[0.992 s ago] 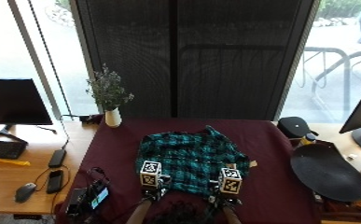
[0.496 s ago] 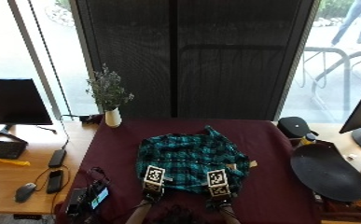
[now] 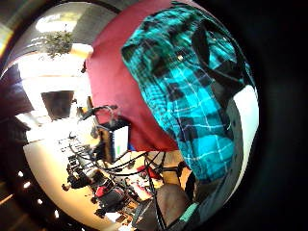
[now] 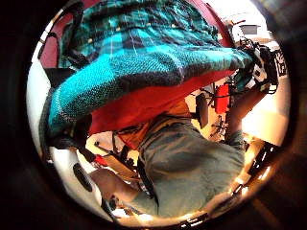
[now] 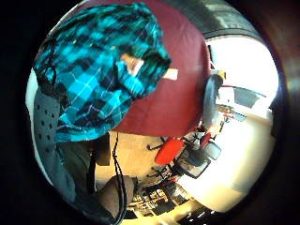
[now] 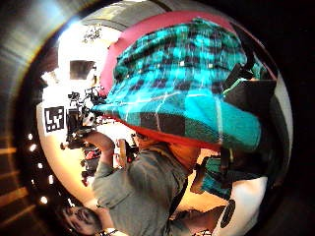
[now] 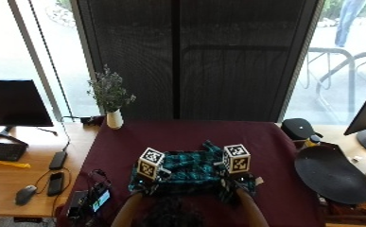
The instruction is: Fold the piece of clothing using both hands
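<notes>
A teal and black plaid shirt (image 7: 188, 171) lies bunched on the dark red table (image 7: 188, 135), near its front edge. My left hand (image 7: 146, 185) grips the shirt's near left edge, and my right hand (image 7: 231, 187) grips its near right edge. Both hands hold that edge raised off the table. In the left thumb side palm view the shirt's hem (image 4: 144, 72) runs close across the palm, with the table underneath. The right thumb side palm view shows the plaid cloth (image 6: 187, 98) draped close over that palm. My fingers are mostly hidden by the cloth.
A white vase with a plant (image 7: 114, 118) stands at the table's far left corner. A small device with cables (image 7: 91, 201) sits at the front left edge. A black round object (image 7: 330, 174) lies to the right. A monitor (image 7: 13, 103), phone and mouse are on the left desk.
Both hands have risen and moved away from me with the shirt's near edge. The shirt, spread wider before, now looks shorter and bunched between the hands.
</notes>
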Tool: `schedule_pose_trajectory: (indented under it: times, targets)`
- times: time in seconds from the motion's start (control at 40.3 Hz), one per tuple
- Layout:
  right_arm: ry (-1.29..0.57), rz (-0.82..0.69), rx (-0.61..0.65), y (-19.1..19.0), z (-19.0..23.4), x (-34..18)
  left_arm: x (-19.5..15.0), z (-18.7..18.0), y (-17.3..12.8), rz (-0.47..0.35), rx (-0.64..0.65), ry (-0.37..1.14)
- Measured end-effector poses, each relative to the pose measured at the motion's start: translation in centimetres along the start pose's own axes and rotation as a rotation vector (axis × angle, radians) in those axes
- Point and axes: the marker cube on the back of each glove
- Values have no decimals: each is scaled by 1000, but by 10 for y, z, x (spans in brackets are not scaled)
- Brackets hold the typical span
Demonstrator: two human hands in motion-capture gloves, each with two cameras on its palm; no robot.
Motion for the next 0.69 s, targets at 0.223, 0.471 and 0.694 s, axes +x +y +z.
schedule_pose_trajectory:
  times: [0.223, 0.471, 0.694]
  targets:
    - [111, 204, 41, -126, -67, 20, -36, -55, -109, -155, -34, -37]
    - [159, 346, -262, -216, -81, 22, -41, -48, -192, -307, -117, -56]
    - [189, 336, -365, -272, -50, 35, -43, -9, -237, -311, -105, -31]
